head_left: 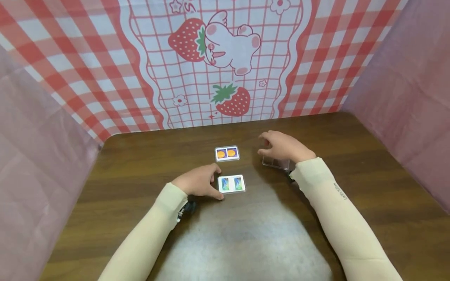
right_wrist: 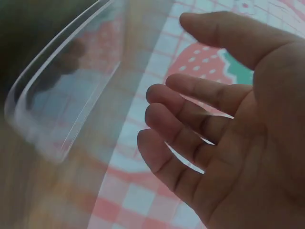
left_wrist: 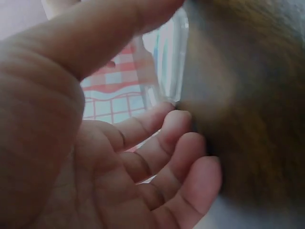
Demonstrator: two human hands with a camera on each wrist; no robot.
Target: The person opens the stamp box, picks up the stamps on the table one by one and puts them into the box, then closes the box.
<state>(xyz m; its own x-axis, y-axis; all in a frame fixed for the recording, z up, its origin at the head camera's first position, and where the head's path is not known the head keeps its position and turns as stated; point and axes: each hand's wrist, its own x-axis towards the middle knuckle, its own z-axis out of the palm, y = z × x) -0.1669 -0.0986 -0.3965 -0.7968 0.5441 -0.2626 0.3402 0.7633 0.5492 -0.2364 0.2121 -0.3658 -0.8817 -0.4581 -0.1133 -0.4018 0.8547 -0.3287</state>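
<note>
In the head view, my left hand [head_left: 198,180] is at the left end of a clear card case [head_left: 232,184] showing two blue-green pictures. My thumb and index finger pinch its long sides near the corners; in the left wrist view the case [left_wrist: 171,62] spans between them. My right hand [head_left: 283,146] hovers over another clear case [head_left: 275,166], partly hidden beneath it. In the right wrist view its fingers are loosely bent and apart from that transparent case [right_wrist: 71,90], with nothing held. Farther back lies a third case [head_left: 227,153] showing two orange pictures.
All three cases are on a brown wooden table [head_left: 147,156]. Behind its far edge hangs a red-and-white strawberry-print cloth [head_left: 228,86]. Pink drapes stand at the left [head_left: 31,156] and right [head_left: 397,101]. Dark wrist devices [head_left: 186,210] sit under the sleeves.
</note>
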